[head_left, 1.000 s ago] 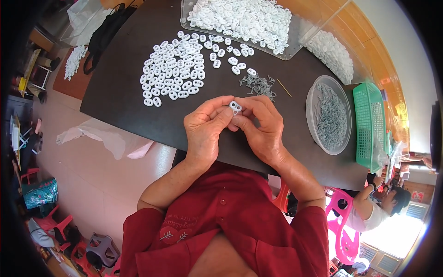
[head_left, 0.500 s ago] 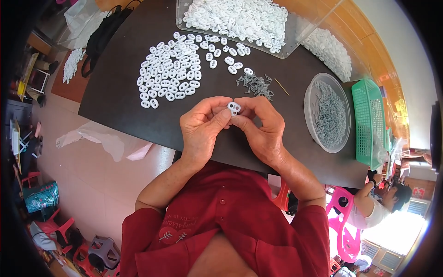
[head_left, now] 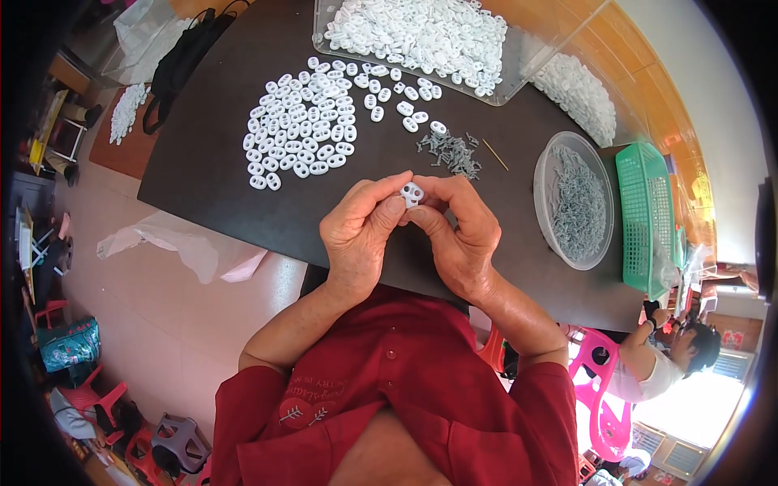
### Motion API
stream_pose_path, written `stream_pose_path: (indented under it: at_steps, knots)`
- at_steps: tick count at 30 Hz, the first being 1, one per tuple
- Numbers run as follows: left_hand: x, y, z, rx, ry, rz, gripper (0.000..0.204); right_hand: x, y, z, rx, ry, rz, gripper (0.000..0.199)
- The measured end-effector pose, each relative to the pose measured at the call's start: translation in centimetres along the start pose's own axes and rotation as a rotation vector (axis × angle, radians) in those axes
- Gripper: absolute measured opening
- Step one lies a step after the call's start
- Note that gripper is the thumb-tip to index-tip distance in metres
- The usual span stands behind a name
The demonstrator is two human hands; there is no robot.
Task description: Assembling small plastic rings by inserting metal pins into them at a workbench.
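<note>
Between the fingertips of both hands sits a small white plastic piece with two round holes [head_left: 412,193]. My left hand [head_left: 362,231] pinches its left side, and my right hand [head_left: 459,231] pinches the right side. Part of the piece is covered by the thumbs and fingers. Beyond the hands lies a heap of small grey screw-like pins [head_left: 454,154]. To the left, many white two-hole ovals [head_left: 301,128] are spread over the dark table [head_left: 203,154], with several more scattered nearer the middle.
A clear bin of white pieces [head_left: 421,40] stands at the far side. At right are a round tub of grey pins [head_left: 577,202], a thin yellowish stick [head_left: 495,154] and a green basket [head_left: 644,219]. Past the right table edge, a person [head_left: 660,360] sits near a pink chair [head_left: 604,397].
Both hands keep hold of the white piece, which has tipped slightly and shifted a little nearer. The parts on the table look the same.
</note>
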State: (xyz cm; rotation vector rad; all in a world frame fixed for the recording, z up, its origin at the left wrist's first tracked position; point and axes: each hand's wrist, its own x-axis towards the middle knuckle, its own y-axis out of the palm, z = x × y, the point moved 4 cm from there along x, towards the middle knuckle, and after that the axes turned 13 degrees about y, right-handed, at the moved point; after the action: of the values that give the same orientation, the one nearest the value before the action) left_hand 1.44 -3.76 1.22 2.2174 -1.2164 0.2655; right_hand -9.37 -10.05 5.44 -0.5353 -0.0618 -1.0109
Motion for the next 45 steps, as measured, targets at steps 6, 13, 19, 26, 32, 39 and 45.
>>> stream_pose_path:
  at_steps: [6, 13, 19, 26, 32, 39, 45]
  knots:
    - [-0.3, -0.1, -0.2, 0.121, 0.086, -0.04, 0.017, -0.5, 0.6, 0.1, 0.003, -0.029, -0.051, 0.025]
    - [-0.7, 0.1, -0.2, 0.074, 0.065, -0.061, 0.017, -0.7, 0.8, 0.2, -0.061, -0.132, -0.126, 0.026]
    - [-0.8, 0.1, 0.3, -0.005, 0.063, -0.086, 0.014, -0.6, 0.9, 0.0, -0.087, -0.18, -0.14, 0.029]
    - [-0.3, -0.1, -0.3, 0.095, 0.046, -0.018, 0.015, -1.2, 0.7, -0.1, -0.037, -0.037, -0.074, 0.031]
    - [-0.3, -0.5, -0.2, 0.017, -0.042, 0.004, 0.017, -1.1, 0.7, 0.0, 0.013, -0.016, -0.109, 0.031]
    - [-0.2, -0.5, -0.9, 0.095, 0.029, 0.018, 0.019, -1.0, 0.8, 0.3, -0.067, -0.092, -0.097, 0.029]
    - [-0.8, -0.3, -0.8, 0.148, 0.103, 0.029, 0.018, -1.4, 1.2, 0.7, -0.141, -0.14, -0.159, 0.024]
